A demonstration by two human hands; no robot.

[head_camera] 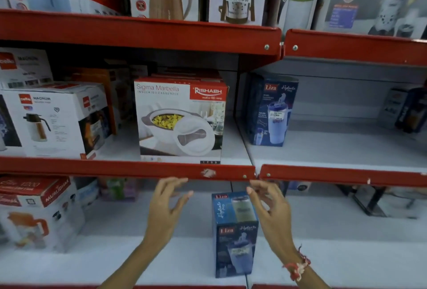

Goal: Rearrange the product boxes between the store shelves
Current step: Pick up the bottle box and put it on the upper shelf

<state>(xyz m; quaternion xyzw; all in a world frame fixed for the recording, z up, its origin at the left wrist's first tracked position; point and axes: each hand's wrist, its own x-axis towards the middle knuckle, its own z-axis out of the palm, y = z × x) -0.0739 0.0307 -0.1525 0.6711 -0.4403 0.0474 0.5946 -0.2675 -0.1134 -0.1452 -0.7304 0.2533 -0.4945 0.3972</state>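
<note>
A white and red casserole box (181, 118) stands on the middle shelf (129, 169), right behind its red front edge. A blue Liza tumbler box (233, 235) stands upright on the lower shelf (184, 261). My left hand (166, 207) is raised just below the middle shelf's edge, under the casserole box, fingers spread and holding nothing. My right hand (270, 212) hovers open beside the top right of the tumbler box, fingertips near its upper corner. A second blue Liza box (270, 110) stands on the middle shelf to the right.
White Cello flask boxes (55, 120) fill the middle shelf's left side. A jug box (37, 214) sits lower left. The top shelf (147, 32) carries several flask and bottle boxes. A dark box (411, 110) stands far right. Bare shelf lies right of the Liza boxes.
</note>
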